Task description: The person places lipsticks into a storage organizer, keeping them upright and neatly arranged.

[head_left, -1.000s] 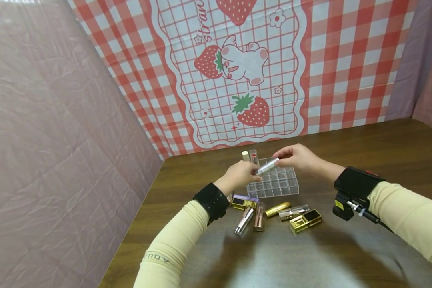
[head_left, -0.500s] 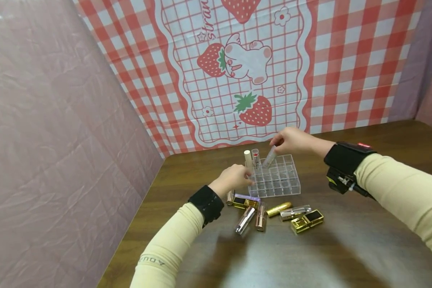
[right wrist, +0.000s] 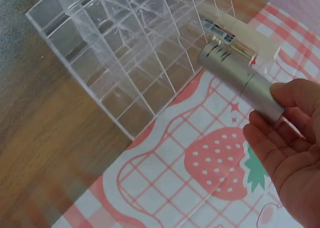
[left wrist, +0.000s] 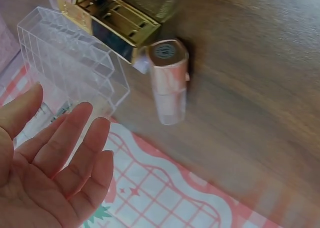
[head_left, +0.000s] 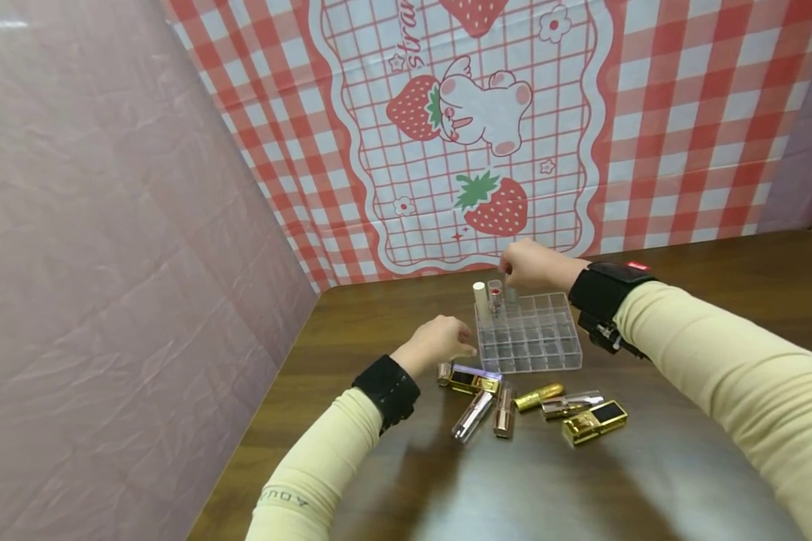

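A silver lipstick tube [right wrist: 240, 80] is pinched at one end between the thumb and fingers of my right hand [head_left: 536, 264]. Its other end stands over the back row of a clear compartment organizer [head_left: 531, 330]; whether it has entered a slot I cannot tell. Just left of it, a clear-capped lipstick with a red tip [head_left: 495, 297] and a cream tube [head_left: 481, 298] stand upright in the back row. My left hand [head_left: 438, 344] hovers at the organizer's left side, fingers loosely spread and holding nothing. In the left wrist view, a rose-gold lipstick [left wrist: 169, 80] lies near it.
In front of the organizer lie several lipsticks: a gold-and-black one [head_left: 595, 423], a gold tube [head_left: 538, 397], a silver clear-capped one [head_left: 571, 404], a rose-gold one [head_left: 504, 411] and a pinkish one [head_left: 472, 415]. A strawberry-print cloth [head_left: 487, 150] hangs behind the wooden table [head_left: 352, 323].
My left hand has let go of the silver tube and drawn back left. My right hand has carried the tube back and left, turning it upright over the organizer's back row.
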Demonstrator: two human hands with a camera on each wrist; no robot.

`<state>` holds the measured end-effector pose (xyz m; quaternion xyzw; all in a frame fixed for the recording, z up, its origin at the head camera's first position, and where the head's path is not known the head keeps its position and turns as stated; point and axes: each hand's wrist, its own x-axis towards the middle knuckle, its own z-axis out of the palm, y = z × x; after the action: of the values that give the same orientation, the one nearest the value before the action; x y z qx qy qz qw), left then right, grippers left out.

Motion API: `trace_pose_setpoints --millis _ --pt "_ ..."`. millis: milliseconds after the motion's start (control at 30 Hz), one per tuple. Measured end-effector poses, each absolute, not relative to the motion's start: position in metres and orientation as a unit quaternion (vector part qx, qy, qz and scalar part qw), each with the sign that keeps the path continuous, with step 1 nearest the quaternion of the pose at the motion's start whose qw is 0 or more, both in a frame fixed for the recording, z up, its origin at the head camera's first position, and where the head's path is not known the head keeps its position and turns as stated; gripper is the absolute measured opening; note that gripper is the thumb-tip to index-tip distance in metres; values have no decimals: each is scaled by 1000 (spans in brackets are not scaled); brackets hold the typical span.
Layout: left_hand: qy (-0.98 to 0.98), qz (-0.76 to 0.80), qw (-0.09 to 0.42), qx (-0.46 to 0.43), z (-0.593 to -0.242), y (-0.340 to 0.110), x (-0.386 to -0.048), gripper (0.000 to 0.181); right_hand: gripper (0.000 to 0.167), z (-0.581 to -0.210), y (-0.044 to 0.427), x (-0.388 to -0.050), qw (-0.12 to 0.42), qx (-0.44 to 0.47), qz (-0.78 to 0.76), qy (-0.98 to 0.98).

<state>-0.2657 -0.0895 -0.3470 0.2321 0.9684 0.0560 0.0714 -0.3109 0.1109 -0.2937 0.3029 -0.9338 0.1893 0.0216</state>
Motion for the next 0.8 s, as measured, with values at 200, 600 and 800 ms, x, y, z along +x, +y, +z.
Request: trace_pose_setpoints --millis 200,600,800 --pt "970 61 78 221 -352 -98 -268 38 39 -301 105 -318 47 320 165 -932" --pt "970 71 93 214 -359 -101 -272 39 41 -300 99 -322 40 320 144 -936" --pt "969 77 93 216 -363 -102 -274 39 43 -299 94 -325 19 312 123 -942"
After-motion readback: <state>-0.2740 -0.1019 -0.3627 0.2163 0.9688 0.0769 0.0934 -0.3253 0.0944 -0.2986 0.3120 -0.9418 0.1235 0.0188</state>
